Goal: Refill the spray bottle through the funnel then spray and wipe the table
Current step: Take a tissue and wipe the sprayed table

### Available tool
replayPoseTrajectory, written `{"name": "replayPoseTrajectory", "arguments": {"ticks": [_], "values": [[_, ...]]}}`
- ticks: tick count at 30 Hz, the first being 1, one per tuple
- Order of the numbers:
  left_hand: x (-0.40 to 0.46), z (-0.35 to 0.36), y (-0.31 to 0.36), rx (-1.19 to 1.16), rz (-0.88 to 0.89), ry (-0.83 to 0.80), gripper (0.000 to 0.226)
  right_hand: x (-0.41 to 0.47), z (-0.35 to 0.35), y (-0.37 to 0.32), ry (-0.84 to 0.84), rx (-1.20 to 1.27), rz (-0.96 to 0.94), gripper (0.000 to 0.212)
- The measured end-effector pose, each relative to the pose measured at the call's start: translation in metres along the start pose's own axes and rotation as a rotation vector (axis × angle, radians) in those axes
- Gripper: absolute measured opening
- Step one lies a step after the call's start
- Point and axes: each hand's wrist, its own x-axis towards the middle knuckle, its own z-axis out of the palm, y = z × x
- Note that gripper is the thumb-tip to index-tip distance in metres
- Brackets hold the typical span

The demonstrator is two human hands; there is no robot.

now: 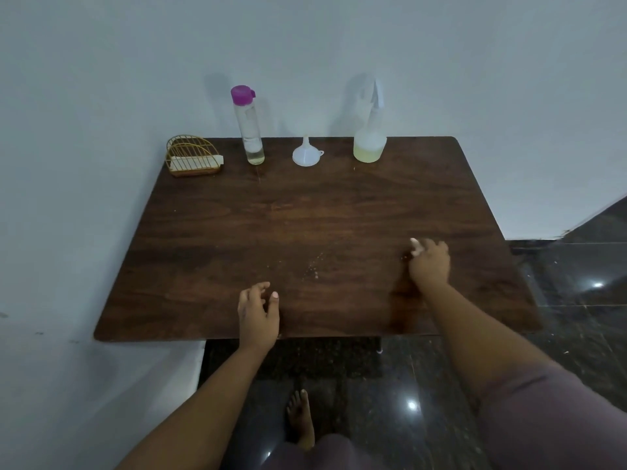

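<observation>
- Head view: the person is standing at a dark wooden worktop point(339, 212), and the task's things are sitting in a row along its far edge by the wall. From left they are a wire holder point(193, 157) with a white pad in it, a tall clear bottle point(250, 130) with a purple cap, a small white funnel point(307, 153) resting mouth-down, and the spray bottle point(369, 130) holding a little yellowish liquid.
- The left hand point(258, 312) is hovering over the near edge, fingers loosely spread and holding nothing.
- The right hand point(430, 262) is reaching over the right side of the worktop, curled around something small and white; what it is cannot be made out.
- Small pale specks point(314, 266) are lying on the wood between the hands.
- Judging from this, the refill is not yet begun: the purple cap is on and the funnel is standing apart from the spray bottle.
- Risk: the tall bottle is looking narrow and tippable, so a hasty reach could be knocking it over; a loosely seated funnel could be spilling liquid onto the wood.
</observation>
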Motion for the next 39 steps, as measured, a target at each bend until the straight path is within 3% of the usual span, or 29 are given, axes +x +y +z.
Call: {"name": "replayPoseTrajectory", "arguments": {"ticks": [2,5,9,10,12,14,17,19,21,25,27,29,30,32,35,39], "values": [[0.010,0.000,0.002,-0.002,-0.007,-0.009,0.030,0.014,0.003,0.003,-0.027,-0.149,0.056,0.033],[0.023,-0.002,0.001,-0.010,-0.026,0.001,0.030,-0.037,0.044,-0.038,-0.108,-0.123,-0.264,0.031],[0.038,-0.010,0.001,-0.024,-0.057,0.053,0.028,-0.170,0.108,-0.098,-0.670,-0.004,-0.816,0.024],[0.043,-0.013,0.001,-0.026,-0.052,0.063,0.027,-0.177,0.112,-0.100,-0.718,0.074,-0.856,0.021],[0.053,-0.018,0.000,-0.029,-0.037,0.070,0.027,-0.147,0.107,-0.102,-0.594,0.245,-0.719,0.026],[0.061,-0.023,-0.002,-0.013,-0.041,0.065,0.027,-0.085,0.089,-0.098,-0.327,0.360,-0.408,0.027],[0.067,-0.023,-0.005,-0.014,-0.058,0.070,0.026,0.008,0.069,-0.084,-0.134,0.104,-0.126,0.030],[0.071,-0.022,-0.006,-0.024,-0.073,0.063,0.026,0.018,0.076,-0.088,-0.149,-0.057,-0.194,0.036],[0.074,-0.021,-0.007,-0.022,-0.079,0.053,0.026,-0.021,0.097,-0.093,-0.243,-0.027,-0.379,0.030],[0.078,-0.024,-0.011,-0.066,-0.104,0.076,0.025,-0.168,0.134,-0.092,-0.704,0.055,-0.829,0.025],[0.083,-0.028,-0.015,-0.100,-0.116,0.093,0.024,-0.174,0.131,-0.100,-0.718,0.218,-0.829,0.025],[0.089,-0.034,-0.020,-0.116,-0.113,0.111,0.023,-0.130,0.125,-0.122,-0.510,0.351,-0.631,0.033],[0.090,-0.036,-0.023,-0.122,-0.117,0.119,0.023,-0.100,0.120,-0.134,-0.415,0.332,-0.525,0.035],[0.087,-0.038,-0.029,-0.138,-0.133,0.115,0.022,-0.043,0.115,-0.153,-0.389,0.154,-0.435,0.036],[0.077,-0.035,-0.036,-0.146,-0.137,0.103,0.020,-0.031,0.131,-0.171,-0.514,-0.168,-0.568,0.040],[0.064,-0.039,-0.041,-0.155,-0.149,0.141,0.014,-0.124,0.141,-0.157,-0.820,-0.152,-0.889,0.028]]}}
